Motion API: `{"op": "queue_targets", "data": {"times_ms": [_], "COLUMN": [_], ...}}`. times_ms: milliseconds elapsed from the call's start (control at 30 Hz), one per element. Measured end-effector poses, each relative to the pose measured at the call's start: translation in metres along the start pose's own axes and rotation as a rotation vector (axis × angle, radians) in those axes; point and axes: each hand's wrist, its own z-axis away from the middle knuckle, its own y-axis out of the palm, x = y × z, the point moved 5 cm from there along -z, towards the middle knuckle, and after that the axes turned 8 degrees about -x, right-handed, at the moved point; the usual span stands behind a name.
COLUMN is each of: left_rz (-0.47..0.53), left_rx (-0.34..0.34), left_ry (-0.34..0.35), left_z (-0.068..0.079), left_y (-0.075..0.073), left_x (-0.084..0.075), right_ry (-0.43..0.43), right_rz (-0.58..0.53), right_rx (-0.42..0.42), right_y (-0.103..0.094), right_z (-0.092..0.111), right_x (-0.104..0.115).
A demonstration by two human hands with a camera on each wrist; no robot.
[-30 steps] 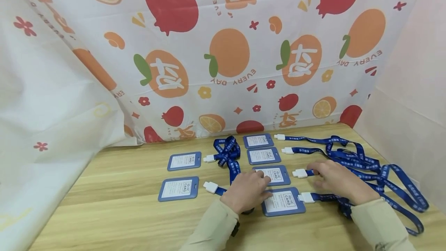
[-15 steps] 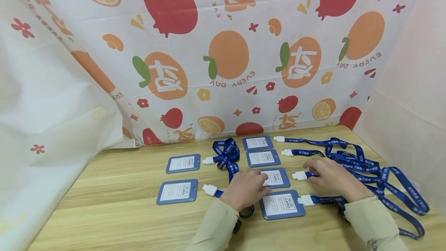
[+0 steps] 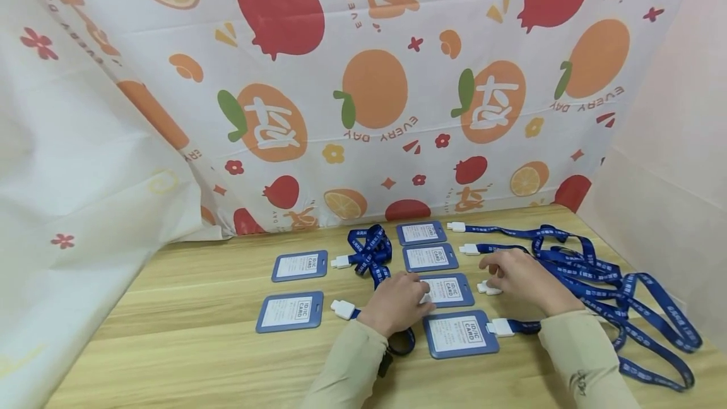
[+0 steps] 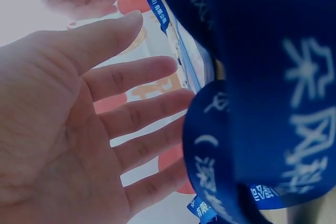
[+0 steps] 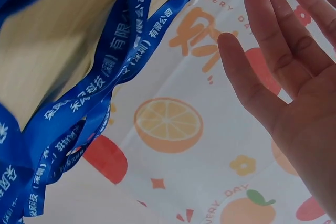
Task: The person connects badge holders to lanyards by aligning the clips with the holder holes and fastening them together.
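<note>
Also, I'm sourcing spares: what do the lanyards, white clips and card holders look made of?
Lanyards: probably synthetic fabric, satiny, folding like ribbon. White clips: likely smooth plastic, from blocky shape and even colour. Card holders: seemingly rigid, smooth plastic, lying flat with rounded corners.
</note>
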Motion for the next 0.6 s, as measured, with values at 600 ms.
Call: {"op": "queue_targets", "data": {"times_ms": [600], "left_rz": [0.058], "left_rx": [0.043], "left_ry": [-0.067], "left_z": [-0.006], "left_y": [0.006], "left_x": [0.006], "right_ry": [0.056], "right_rz": [0.006], "right_rx": [0.075], "right_y": [0.013], "right_z": [-0.004], "right_x": [-0.022]}}
